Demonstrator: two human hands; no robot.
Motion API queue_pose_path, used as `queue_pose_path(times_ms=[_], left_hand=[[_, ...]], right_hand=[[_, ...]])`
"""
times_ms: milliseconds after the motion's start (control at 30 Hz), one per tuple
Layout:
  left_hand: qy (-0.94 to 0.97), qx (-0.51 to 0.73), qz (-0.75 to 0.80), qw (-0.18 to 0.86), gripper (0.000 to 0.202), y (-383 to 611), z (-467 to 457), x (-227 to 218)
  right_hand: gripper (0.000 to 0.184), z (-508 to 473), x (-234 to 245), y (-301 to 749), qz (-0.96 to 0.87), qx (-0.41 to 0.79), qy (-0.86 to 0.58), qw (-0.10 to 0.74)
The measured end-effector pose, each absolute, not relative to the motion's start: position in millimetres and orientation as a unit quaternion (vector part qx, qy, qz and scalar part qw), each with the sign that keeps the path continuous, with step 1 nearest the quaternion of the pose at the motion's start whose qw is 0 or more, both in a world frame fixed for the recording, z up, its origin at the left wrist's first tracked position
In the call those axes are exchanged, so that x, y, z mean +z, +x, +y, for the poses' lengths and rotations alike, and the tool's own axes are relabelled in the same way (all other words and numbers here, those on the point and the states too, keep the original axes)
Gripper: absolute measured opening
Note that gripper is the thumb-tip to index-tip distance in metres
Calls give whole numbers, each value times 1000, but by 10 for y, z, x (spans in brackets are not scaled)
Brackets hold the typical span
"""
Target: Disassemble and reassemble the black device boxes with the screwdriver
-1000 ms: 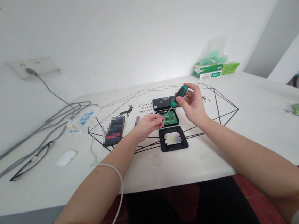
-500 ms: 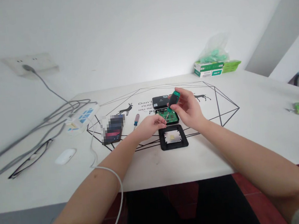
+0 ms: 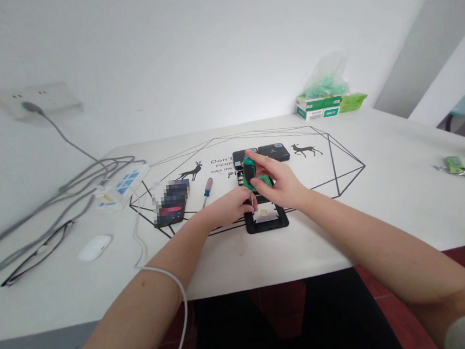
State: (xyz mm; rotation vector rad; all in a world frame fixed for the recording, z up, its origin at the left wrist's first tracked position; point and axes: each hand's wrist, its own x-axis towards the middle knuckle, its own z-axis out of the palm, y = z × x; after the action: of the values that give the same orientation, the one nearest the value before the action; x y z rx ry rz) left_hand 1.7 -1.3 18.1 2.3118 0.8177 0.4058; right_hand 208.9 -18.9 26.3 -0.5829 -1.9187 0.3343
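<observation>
My right hand (image 3: 280, 181) grips a green and black screwdriver (image 3: 249, 170) by its handle, shaft pointing down. Around the tip of the shaft the fingers of my left hand (image 3: 235, 204) are pinched; whether a small part is between them cannot be made out. Beneath both hands is a green circuit board (image 3: 263, 181) in a black case, partly covered by my right hand. Closer to me lies a black square cover (image 3: 267, 227) with a silvery metal plate (image 3: 265, 213) inside it.
Two black boxes (image 3: 274, 152) stand behind. To the left are a second screwdriver (image 3: 208, 187), a phone (image 3: 172, 204), a white case (image 3: 95, 248), glasses (image 3: 39, 251) and a power strip (image 3: 123, 187) with cables. Green boxes (image 3: 319, 104) sit at the back right, keys (image 3: 455, 165) far right.
The screwdriver has swung from a slant to nearly upright, its tip now nearer the square cover. My right hand has moved left and down, uncovering a second black box behind.
</observation>
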Motion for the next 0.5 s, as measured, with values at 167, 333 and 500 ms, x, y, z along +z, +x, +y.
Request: queue_pose_path(times_ms=[167,333,500], left_hand=[[877,149,316,331,7,-8,-31,205],[892,140,280,326,7,-42,-26,196],[891,116,279,339,11,-48,-2,162]], right_hand=[[59,-208,271,2057,-801,134,-250,528],[57,-243,282,2038,-804,158,-243,519],[56,-245,298,2033,-817,139,-220,515]])
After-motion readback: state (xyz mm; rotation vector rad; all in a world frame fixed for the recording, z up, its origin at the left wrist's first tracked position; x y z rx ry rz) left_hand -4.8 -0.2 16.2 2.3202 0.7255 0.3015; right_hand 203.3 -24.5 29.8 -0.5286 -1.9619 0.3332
